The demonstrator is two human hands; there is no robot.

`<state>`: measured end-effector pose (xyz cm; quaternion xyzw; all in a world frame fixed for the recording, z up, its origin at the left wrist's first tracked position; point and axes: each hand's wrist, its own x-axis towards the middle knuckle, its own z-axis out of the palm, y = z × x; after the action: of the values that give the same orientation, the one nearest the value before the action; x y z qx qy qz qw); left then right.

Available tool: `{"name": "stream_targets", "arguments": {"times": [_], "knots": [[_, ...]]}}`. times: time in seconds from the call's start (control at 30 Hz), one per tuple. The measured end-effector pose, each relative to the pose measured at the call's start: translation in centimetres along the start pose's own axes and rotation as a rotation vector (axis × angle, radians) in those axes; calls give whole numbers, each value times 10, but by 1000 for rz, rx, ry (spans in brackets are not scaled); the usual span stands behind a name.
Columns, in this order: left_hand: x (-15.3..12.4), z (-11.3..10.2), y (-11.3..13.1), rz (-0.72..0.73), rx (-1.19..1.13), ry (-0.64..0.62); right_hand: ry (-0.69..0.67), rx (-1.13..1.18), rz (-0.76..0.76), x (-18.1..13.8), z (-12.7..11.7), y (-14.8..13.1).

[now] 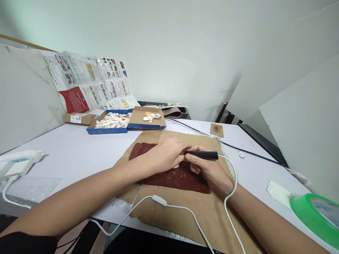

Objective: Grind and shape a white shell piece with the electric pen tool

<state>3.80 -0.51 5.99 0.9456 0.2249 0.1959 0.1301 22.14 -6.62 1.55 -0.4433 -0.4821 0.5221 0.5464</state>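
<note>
- The person's left hand (pixel 165 155) lies flat-ish on the dark brown rectangular cloth pad (pixel 169 176), its fingers curled together and pinching a small pale shell piece (pixel 176 165), of which only a sliver shows beneath the fingertips.
- The right hand (pixel 209 169) grips a slim black pen-shaped electric tool (pixel 201 155) like a pencil, fingers pressed around its front end; the tip is hidden between the two hands, so I cannot tell whether it touches the shell.
- The shell piece looks thin, light and stiff, likely brittle; it seems best pinned by its edges against the pad, as it is here, rather than squeezed hard.
- The tool looks light and rigid; its white cord with an inline switch (pixel 159 200) loops off the table's near edge and could tug at the hand.
- The pad sits on a sheet of brown cardboard (pixel 185 215) spread over the white table (pixel 79 151).
- Well behind, a blue-rimmed cardboard box of pale shells (pixel 111 121) stands open, its lid (pixel 146 118) holding a few more.
- A green roll of tape (pixel 315 215) lies at the right edge, a white glue gun (pixel 18 162) at the left.
</note>
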Motion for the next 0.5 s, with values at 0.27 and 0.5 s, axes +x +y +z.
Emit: {"name": "stream_targets", "arguments": {"times": [0.27,0.5], "knots": [[16,-4,13,101,62,79,-225,-295,49,3,-47,-56],[49,-24,24,114,65,217,879,-401,-678,-44,-56,-116]]}}
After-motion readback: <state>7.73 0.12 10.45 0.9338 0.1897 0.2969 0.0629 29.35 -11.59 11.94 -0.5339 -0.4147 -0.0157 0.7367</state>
